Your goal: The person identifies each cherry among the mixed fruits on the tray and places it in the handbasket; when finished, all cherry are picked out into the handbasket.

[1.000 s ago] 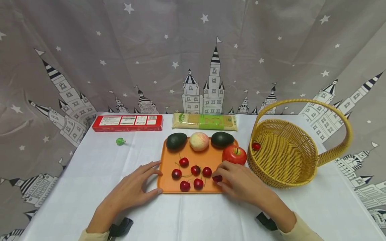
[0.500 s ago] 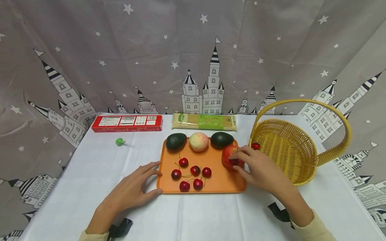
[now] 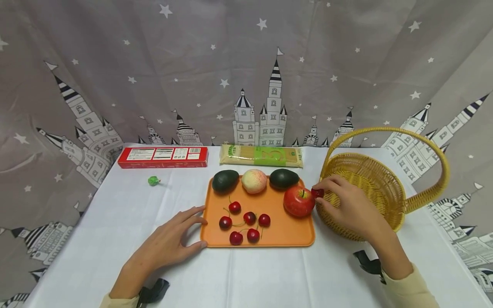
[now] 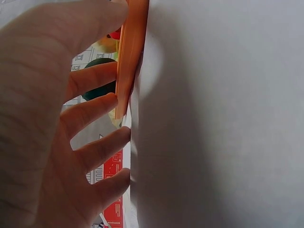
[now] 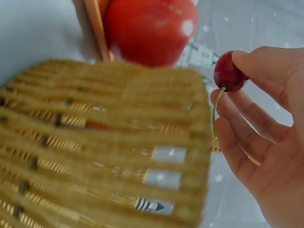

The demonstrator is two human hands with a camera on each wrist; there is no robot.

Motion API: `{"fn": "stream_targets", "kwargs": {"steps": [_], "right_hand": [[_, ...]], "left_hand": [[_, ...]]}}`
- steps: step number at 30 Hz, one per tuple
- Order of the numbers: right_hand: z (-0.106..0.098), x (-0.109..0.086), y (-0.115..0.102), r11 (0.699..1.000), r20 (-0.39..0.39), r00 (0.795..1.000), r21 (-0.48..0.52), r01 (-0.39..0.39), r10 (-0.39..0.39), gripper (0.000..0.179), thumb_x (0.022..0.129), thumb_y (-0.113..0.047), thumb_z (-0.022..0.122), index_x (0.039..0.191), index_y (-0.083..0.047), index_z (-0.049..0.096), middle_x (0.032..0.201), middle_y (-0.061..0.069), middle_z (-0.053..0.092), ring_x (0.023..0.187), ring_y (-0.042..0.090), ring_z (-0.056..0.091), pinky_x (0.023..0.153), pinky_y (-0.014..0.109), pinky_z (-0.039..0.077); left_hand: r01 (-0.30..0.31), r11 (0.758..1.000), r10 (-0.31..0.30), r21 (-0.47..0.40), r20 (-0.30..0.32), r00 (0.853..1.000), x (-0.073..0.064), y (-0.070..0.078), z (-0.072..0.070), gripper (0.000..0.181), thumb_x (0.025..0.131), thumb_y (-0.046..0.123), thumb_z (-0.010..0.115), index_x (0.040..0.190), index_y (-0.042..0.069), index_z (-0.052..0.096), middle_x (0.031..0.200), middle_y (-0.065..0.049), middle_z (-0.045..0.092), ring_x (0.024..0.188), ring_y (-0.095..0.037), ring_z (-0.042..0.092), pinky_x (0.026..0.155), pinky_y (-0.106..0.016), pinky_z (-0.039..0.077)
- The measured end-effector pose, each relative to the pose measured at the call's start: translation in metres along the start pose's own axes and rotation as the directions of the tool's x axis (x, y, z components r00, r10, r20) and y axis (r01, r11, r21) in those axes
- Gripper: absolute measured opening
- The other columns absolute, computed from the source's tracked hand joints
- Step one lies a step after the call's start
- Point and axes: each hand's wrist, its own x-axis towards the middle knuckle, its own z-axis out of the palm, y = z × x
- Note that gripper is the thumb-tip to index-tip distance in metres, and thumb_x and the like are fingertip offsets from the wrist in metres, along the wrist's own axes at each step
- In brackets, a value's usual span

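Note:
My right hand (image 3: 352,209) pinches a dark red cherry (image 5: 229,72) between thumb and fingers, its green stem hanging down in the right wrist view. In the head view that hand is over the left rim of the yellow wicker basket (image 3: 396,188), just right of the red apple (image 3: 299,201). My left hand (image 3: 169,239) rests at the left edge of the orange tray (image 3: 285,233), fingers spread, thumb and some fingertips against the tray's side (image 4: 128,57). Several cherries (image 3: 249,218) with stems lie on the tray. The cherry in the basket is hidden behind my right hand.
Two avocados (image 3: 225,181) and a peach (image 3: 254,181) lie along the tray's back. Behind them is a noodle packet (image 3: 262,155). A red box (image 3: 163,157) and a small green item (image 3: 153,180) lie at back left. The basket's tall handle (image 3: 439,149) arches over its right side.
My right hand has lifted a cherry from the tray's right front and carried it past the apple to the basket's left rim. The left hand has stayed in place.

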Motion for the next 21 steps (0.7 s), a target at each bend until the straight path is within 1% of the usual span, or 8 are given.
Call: {"fn": "stream_targets", "kwargs": {"steps": [4,7,15,21], "right_hand": [[-0.003,-0.001,0.014,1.0,-0.042,0.999,-0.014,0.004,-0.005,0.033,0.09,-0.006,0.086,0.119,-0.016,0.076,0.116,0.002,0.069,0.099,0.022,0.069,0.084,0.049,0.064],[-0.005,-0.001,0.023,1.0,-0.062,0.998,-0.029,0.003,-0.005,0.034,0.089,-0.004,0.086,0.119,-0.015,0.076,0.113,0.004,0.068,0.098,0.025,0.069,0.083,0.05,0.063],[-0.009,-0.003,0.045,0.998,-0.074,0.996,-0.038,-0.049,0.046,0.036,0.088,-0.002,0.086,0.121,-0.011,0.075,0.115,0.01,0.068,0.099,0.031,0.07,0.084,0.057,0.063],[-0.005,-0.005,0.061,0.998,-0.091,0.994,-0.025,-0.064,0.062,0.034,0.088,0.001,0.085,0.119,-0.007,0.075,0.115,0.012,0.069,0.098,0.033,0.07,0.082,0.055,0.062]], "left_hand": [[0.004,1.0,-0.004,0.004,0.005,1.0,0.0,0.0,0.0,0.053,0.087,0.058,0.084,0.13,0.029,0.072,0.163,-0.003,0.054,0.149,-0.035,0.052,0.111,-0.063,0.052],[0.007,1.0,-0.007,0.006,0.008,1.0,0.0,0.0,-0.001,0.053,0.087,0.058,0.084,0.129,0.028,0.073,0.162,-0.003,0.054,0.149,-0.035,0.051,0.111,-0.064,0.051],[0.005,1.0,-0.005,0.003,0.011,1.0,0.001,0.001,-0.001,0.053,0.087,0.057,0.085,0.13,0.028,0.073,0.162,-0.003,0.054,0.149,-0.035,0.051,0.112,-0.064,0.051],[0.003,1.0,-0.003,0.005,0.004,1.0,0.001,0.0,-0.001,0.053,0.087,0.057,0.085,0.129,0.027,0.073,0.162,-0.003,0.054,0.149,-0.035,0.051,0.112,-0.063,0.051]]}}
